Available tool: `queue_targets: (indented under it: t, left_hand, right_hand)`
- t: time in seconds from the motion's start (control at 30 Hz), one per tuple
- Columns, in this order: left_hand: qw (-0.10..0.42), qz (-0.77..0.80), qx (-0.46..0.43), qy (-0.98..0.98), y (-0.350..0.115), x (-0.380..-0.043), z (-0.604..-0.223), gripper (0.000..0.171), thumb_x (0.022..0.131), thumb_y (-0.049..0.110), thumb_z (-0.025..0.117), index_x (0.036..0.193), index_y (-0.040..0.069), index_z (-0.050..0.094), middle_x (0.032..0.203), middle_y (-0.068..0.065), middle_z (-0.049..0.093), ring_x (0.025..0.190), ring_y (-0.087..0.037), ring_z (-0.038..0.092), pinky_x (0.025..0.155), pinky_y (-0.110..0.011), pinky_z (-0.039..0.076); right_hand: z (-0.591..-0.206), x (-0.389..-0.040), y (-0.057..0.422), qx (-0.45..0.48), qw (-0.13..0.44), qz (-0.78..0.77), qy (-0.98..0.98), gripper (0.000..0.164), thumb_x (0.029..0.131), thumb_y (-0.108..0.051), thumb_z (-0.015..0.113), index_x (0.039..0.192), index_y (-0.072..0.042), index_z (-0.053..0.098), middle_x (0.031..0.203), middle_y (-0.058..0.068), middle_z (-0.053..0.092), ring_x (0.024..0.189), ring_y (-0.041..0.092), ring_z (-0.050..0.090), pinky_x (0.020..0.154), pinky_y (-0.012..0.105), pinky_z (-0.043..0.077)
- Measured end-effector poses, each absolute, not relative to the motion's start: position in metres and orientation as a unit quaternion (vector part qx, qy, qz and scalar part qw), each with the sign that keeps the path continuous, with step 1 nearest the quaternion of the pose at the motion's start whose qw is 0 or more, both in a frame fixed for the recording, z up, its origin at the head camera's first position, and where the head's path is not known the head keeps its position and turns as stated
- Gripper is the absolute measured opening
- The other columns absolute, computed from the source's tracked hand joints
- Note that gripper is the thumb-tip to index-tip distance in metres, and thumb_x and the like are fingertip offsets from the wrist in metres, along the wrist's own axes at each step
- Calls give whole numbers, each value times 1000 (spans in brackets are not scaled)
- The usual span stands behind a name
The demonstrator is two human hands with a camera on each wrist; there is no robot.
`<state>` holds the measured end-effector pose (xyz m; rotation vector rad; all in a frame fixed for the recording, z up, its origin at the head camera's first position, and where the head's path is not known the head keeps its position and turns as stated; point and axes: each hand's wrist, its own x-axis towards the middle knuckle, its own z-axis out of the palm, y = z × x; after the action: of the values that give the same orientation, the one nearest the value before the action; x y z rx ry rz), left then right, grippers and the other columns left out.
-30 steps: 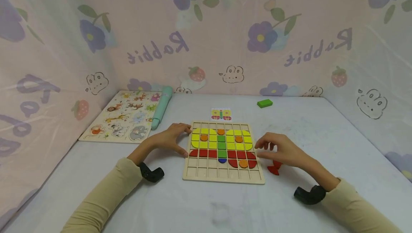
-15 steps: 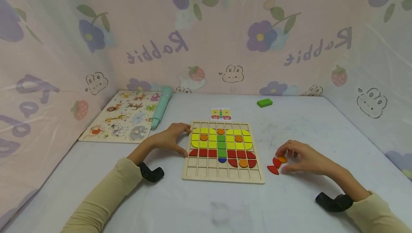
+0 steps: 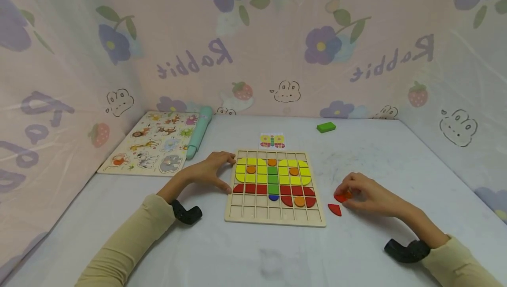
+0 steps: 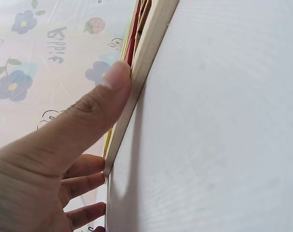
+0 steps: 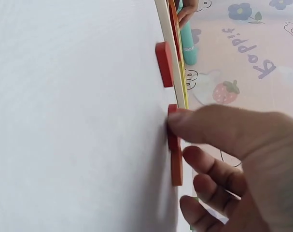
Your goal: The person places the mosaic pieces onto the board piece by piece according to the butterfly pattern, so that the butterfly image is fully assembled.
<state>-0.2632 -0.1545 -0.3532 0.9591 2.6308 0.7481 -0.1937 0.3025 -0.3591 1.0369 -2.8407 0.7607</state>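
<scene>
A wooden grid board [image 3: 253,213] holds yellow, red, green, orange and blue pieces laid in a butterfly shape. Against its left edge rests my left hand [image 3: 210,170], thumb and fingers spread and touching the rim [image 4: 145,58]. To the right of the board, my right hand [image 3: 368,194] pinches a red piece [image 5: 173,137] at table level; the thumb shows on it, while the index finger is hidden in the right wrist view. An orange piece [image 5: 176,166] touches that red one. A loose red quarter-round piece [image 3: 334,209] lies between the hand and the board.
Behind the board lies a small butterfly picture card [image 3: 272,140]. A green block [image 3: 326,127] sits at the back right. At the back left, an animal puzzle board [image 3: 136,146] has a teal microphone-shaped toy [image 3: 200,130] along its right side.
My right hand has moved from the board's right edge to the loose pieces and taken hold of a red one. The other red piece has shifted slightly. My left hand stays put.
</scene>
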Motion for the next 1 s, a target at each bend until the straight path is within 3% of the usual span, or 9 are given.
queue_targets:
  t: [0.1, 0.2, 0.33, 0.57, 1.0]
  left_hand:
    - [118, 256, 331, 900, -155, -264, -354, 78, 68, 42, 81, 127, 6, 45, 146, -15, 32, 136, -36, 20, 110, -54, 17]
    - [117, 256, 333, 900, -156, -264, -355, 77, 69, 42, 81, 127, 5, 45, 146, -16, 32, 135, -37, 20, 109, -55, 17]
    - [121, 258, 329, 900, -155, -263, -353, 77, 68, 42, 81, 127, 6, 45, 146, -15, 32, 136, -36, 19, 110, -54, 17]
    - [122, 252, 327, 903, -154, -262, -351, 78, 68, 42, 81, 128, 6, 45, 147, -15, 32, 136, -36, 19, 110, -54, 17]
    - [122, 256, 327, 902, -155, -262, -351, 78, 68, 41, 81, 128, 5, 45, 146, -16, 32, 136, -36, 20, 110, -54, 18]
  right_hand:
    - [-360, -195, 303, 342, 21, 248, -906, 31, 77, -9, 74, 104, -23, 67, 96, -12, 56, 85, 8, 45, 68, 23, 43]
    - [-360, -196, 303, 336, 24, 241, -910, 30, 78, -18, 76, 106, -22, 65, 98, -11, 55, 87, 9, 43, 69, 23, 43]
    - [-361, -198, 301, 333, 37, 225, -915, 26, 75, -28, 78, 97, -23, 63, 96, -12, 54, 87, 9, 42, 69, 23, 43]
    - [-362, -202, 301, 348, 57, 216, -911, 22, 74, -23, 79, 91, -25, 64, 94, -13, 53, 87, 8, 42, 67, 23, 43]
    - [-349, -210, 266, 389, 4, 285, -876, 28, 83, -18, 71, 109, -13, 63, 97, -7, 64, 81, 5, 52, 66, 22, 46]
